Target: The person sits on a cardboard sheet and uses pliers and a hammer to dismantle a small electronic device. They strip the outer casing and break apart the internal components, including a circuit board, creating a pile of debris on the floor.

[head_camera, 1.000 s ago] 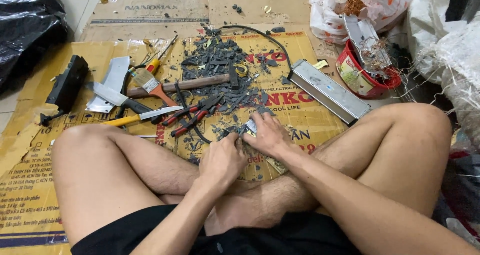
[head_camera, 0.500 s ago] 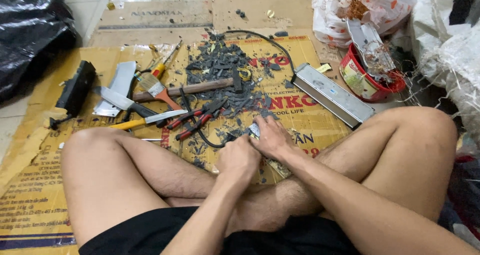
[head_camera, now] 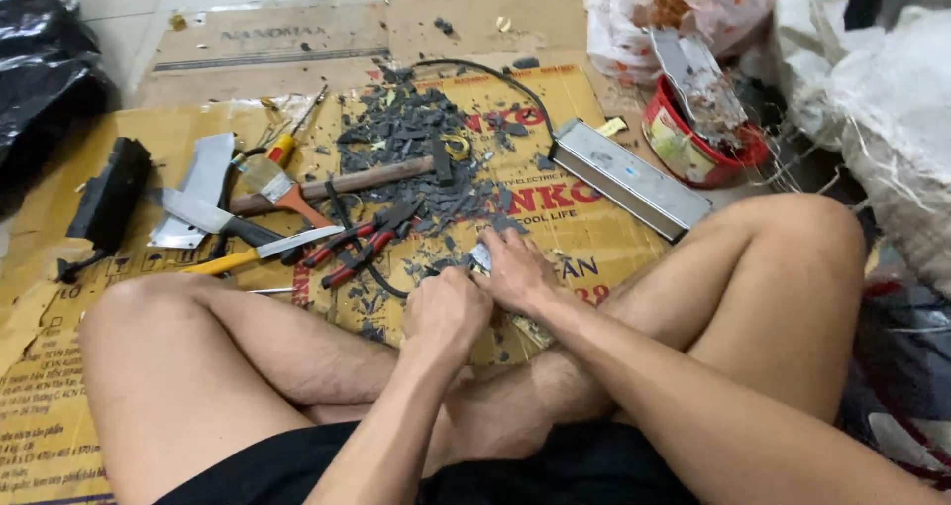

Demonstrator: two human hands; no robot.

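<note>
I sit cross-legged on flattened cardboard (head_camera: 555, 30). My left hand (head_camera: 446, 312) is curled into a fist just in front of my shins; what it grips is hidden. My right hand (head_camera: 517, 272) lies beside it, fingers closed over a small grey metal piece (head_camera: 481, 258) that pokes out between the two hands. A strip of brass-coloured material (head_camera: 530, 329) shows beneath my right wrist. Both hands touch each other above the cardboard.
Ahead lie red-handled pliers (head_camera: 357, 248), a wooden-handled hammer (head_camera: 337, 183), a yellow-handled blade (head_camera: 248, 257), a cleaver (head_camera: 198, 183), a black block (head_camera: 109, 193) and a pile of dark shards (head_camera: 406, 129). A long grey metal box (head_camera: 629, 178), a red tin (head_camera: 693, 139) and white sacks (head_camera: 872, 79) sit to the right.
Both hands have stayed together on the small piece with only slight shifts; my head has moved a little, sliding the view.
</note>
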